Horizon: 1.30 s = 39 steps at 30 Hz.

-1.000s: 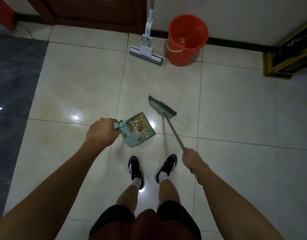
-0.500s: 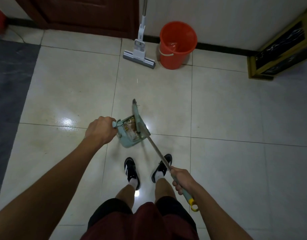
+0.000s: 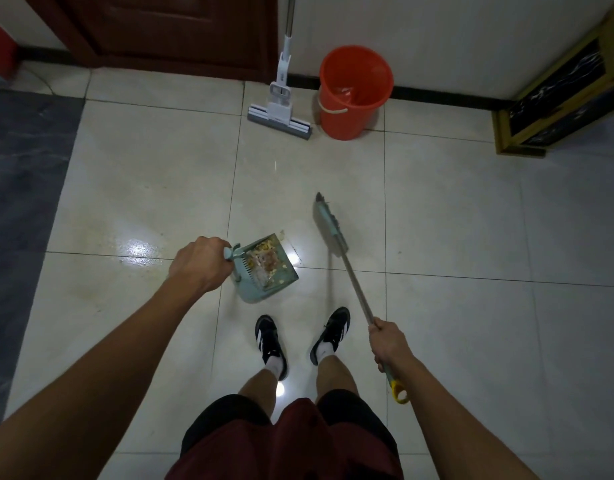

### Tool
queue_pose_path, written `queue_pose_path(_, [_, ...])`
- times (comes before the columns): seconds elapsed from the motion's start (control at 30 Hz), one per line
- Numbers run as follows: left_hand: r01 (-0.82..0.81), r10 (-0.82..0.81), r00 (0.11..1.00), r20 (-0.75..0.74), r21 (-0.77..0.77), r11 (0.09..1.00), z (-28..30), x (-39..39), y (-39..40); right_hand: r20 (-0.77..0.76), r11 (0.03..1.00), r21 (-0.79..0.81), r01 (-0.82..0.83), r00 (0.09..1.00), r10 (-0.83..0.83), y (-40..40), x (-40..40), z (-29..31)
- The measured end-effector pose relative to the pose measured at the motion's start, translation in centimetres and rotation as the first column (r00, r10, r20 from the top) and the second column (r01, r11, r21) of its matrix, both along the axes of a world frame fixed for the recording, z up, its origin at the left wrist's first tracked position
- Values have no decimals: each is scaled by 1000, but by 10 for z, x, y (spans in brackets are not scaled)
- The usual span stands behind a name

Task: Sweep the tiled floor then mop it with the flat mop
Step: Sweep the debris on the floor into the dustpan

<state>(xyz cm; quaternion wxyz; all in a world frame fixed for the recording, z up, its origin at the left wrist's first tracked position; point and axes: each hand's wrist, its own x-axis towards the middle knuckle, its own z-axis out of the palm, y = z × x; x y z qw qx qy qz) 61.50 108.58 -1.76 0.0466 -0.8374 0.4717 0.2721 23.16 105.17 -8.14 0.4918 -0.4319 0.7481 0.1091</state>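
Observation:
My left hand (image 3: 199,265) grips the handle of a pale green dustpan (image 3: 267,268) that sits on the cream tiled floor (image 3: 142,188) and holds yellowish-brown debris. My right hand (image 3: 390,342) grips the thin metal handle of a green broom (image 3: 329,223); its head stands to the right of the pan, apart from it. A few crumbs lie at the pan's far lip. A flat mop (image 3: 281,112) with a white frame and grey pad leans against the far wall.
An orange bucket (image 3: 354,91) stands right of the mop by the wall. A dark wooden door (image 3: 167,29) is at the back left, a yellow-framed dark cabinet (image 3: 562,98) at the right. Dark grey flooring (image 3: 18,185) borders the left. My feet (image 3: 298,337) stand just behind the pan.
The broom head swung into the dustpan half a second ago and has now moved back out to the right. The dustpan has stayed in place under my left hand.

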Motion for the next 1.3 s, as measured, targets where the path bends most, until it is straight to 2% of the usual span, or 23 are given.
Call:
queue_pose_path(0.13, [-24, 24, 1000, 5, 7, 1000, -3, 4, 6, -33, 999, 43, -24, 999, 25, -1, 13, -13])
queue_pose_path(0.4, [-33, 33, 999, 10, 3, 999, -7, 6, 15, 65, 977, 186, -104, 993, 94, 17, 62, -12])
queue_pose_path(0.5, [-27, 27, 1000, 15, 5, 1000, -6, 7, 16, 112, 965, 257, -51, 993, 23, 18, 81, -5])
queue_pose_path(0.63, [-38, 38, 999, 6, -2, 999, -5, 11, 20, 109, 930, 353, 106, 982, -153, 17, 92, 7])
queue_pose_path(0.7, [-60, 60, 998, 6, -3, 998, -4, 14, 25, 131, 937, 338, 92, 981, -144, 17, 88, 12])
queue_pose_path(0.83, [-95, 95, 995, -1, 11, 995, -2, 25, 40, 144, 980, 199, -1, 989, -29, 18, 75, 16])
queue_pose_path(0.93, [-149, 148, 989, 10, 23, 989, -1, 37, 51, 86, 979, 25, -200, 976, 198, 3, 75, 13])
queue_pose_path(1.0, [-174, 173, 985, 23, 22, 985, -1, 41, 58, 31, 933, -59, -354, 934, 357, -16, 83, 7])
queue_pose_path(1.1, [-182, 181, 983, 34, 29, 983, -4, 42, 67, -25, 850, -98, -518, 855, 518, -42, 106, -8])
queue_pose_path(1.2, [-196, 194, 980, 53, 20, 980, -12, 41, 75, -81, 769, -97, -631, 776, 626, -55, 129, -25])
queue_pose_path(1.3, [-199, 198, 977, 74, 0, 980, -18, 45, 80, -102, 711, -31, -702, 710, 697, -55, 139, -36])
